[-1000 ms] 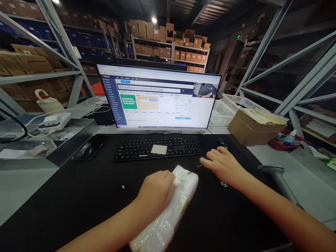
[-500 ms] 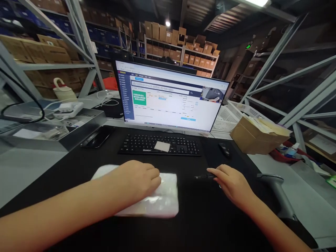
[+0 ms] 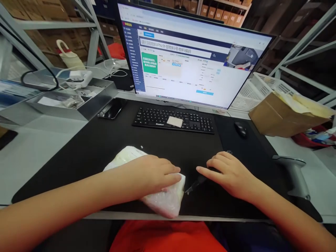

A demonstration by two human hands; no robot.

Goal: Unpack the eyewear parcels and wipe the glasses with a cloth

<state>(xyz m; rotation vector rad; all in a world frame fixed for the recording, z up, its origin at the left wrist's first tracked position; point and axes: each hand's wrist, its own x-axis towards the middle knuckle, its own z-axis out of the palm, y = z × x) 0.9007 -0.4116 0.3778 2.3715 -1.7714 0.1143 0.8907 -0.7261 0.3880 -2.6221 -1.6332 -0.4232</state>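
The wrapping is on the package (image 3: 163, 202); no opening can be made out. The package is white, glossy and creased, laid slantwise on the black mat (image 3: 189, 147) at seven o'clock from the keyboard (image 3: 161, 117). It is pressed from above by the left hand (image 3: 156, 175); whether it is pinched cannot be told. A slim black tool (image 3: 194, 184) is gripped by the right hand (image 3: 232, 175), its tip just beside the package's four o'clock edge.

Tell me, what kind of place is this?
Probably a warehouse or storeroom with a grey-topped work desk. Grey metal shelving holds brown cardboard boxes, and the desk has a grey, pistol-shaped handheld scanner and a wide, black-framed computer monitor.
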